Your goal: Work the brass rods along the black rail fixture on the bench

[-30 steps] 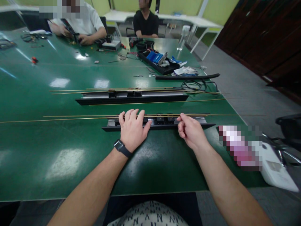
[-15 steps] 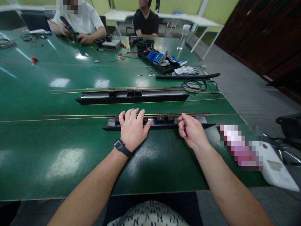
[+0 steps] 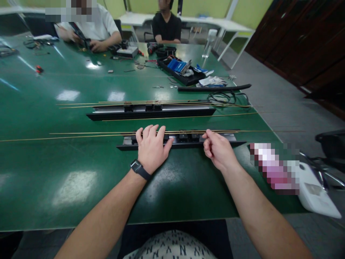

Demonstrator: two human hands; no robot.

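Nearest me on the table lies a long black channel-shaped bar (image 3: pixel 185 145) with a silvery inside and dark blocks in it. My left hand (image 3: pixel 152 148) rests across its left part, palm down and fingers spread, with a watch (image 3: pixel 136 166) on the wrist. Thin brass-coloured rods (image 3: pixel 81 133) run lengthwise over the bar and stick out past both ends. Thumb and forefinger of my right hand (image 3: pixel 219 150) are pinched on a rod at the bar's right part; the other fingers are curled. Which of the rods it grips is hard to tell.
A second black bar (image 3: pixel 151 114) with rods lies beyond. Farther back are a black cable (image 3: pixel 222 97), a dark curved strip (image 3: pixel 212 88), a black tray (image 3: pixel 175 73) and a clear bottle (image 3: pixel 209 45). Two people sit opposite. A white object (image 3: pixel 315 194) is at right.
Both hands keep nearly the same place on the bar and rods. The whole view has shifted very slightly.
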